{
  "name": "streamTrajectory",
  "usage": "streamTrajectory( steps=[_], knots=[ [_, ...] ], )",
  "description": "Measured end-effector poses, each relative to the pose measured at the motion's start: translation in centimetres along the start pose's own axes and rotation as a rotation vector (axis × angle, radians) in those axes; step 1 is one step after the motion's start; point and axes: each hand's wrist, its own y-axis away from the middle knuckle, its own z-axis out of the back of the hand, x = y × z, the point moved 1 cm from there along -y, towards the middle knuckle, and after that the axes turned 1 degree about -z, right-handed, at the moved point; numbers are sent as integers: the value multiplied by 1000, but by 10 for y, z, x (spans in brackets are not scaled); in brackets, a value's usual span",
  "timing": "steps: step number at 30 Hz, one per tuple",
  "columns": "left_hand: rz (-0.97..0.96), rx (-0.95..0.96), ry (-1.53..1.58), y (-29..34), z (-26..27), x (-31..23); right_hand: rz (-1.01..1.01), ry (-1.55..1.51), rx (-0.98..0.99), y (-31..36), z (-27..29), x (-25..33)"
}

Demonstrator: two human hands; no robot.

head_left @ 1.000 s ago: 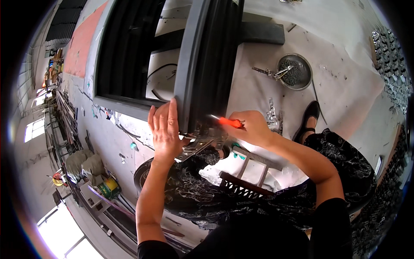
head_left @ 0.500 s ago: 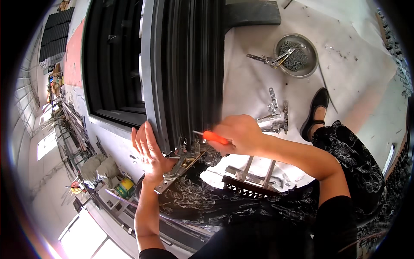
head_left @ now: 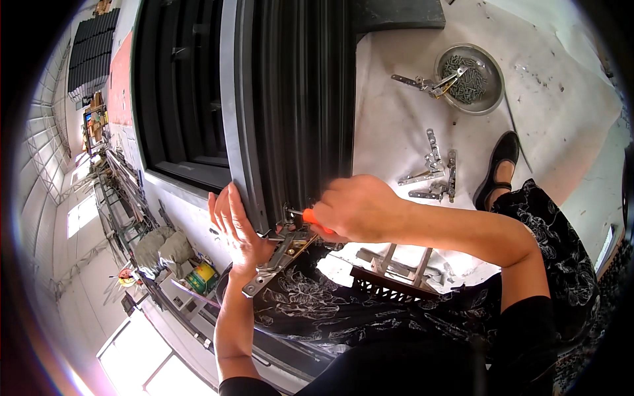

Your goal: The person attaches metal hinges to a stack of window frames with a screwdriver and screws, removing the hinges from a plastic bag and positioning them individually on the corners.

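Two bare hands at the near corner of a dark grey metal window frame (head_left: 241, 112). Frame fills the upper left-centre, its ribbed black side facing the right hand.

Left hand (head_left: 239, 231): unclenched, fingers stretched out, their tips against the frame's grey edge. Thumb is beside the metal hinge arm (head_left: 281, 256); can't tell if it presses on it. Hinge arm sits at the frame's near end, angled down-left, over the patterned trousers (head_left: 310, 290).

Right hand (head_left: 360, 208): fist closed round the orange handle of a screwdriver (head_left: 317, 219). Shaft points left, tip at the frame's near end just above the hinge arm. Exact tip contact too small to call.

Right of the frame, on the pale floor sheet (head_left: 389, 105): steel bowl (head_left: 495, 99) with grey screws (head_left: 465, 86) in it, another hinge arm (head_left: 422, 84) lying partly over its rim. Several loose hinge arms (head_left: 432, 168) lie in a loose cluster below, near the black shoe (head_left: 496, 173). Thin dark rod (head_left: 518, 135) right of the bowl.
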Motion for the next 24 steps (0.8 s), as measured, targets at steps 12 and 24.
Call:
streamTrajectory(
  steps=[12, 24],
  knots=[
    [16, -37, 9, 3, 0, -3, 166, 351, 163, -8, 4, 16],
    [6, -28, -14, 1, 1, -3, -513, -276, 254, -11, 0, 6]
  ],
)
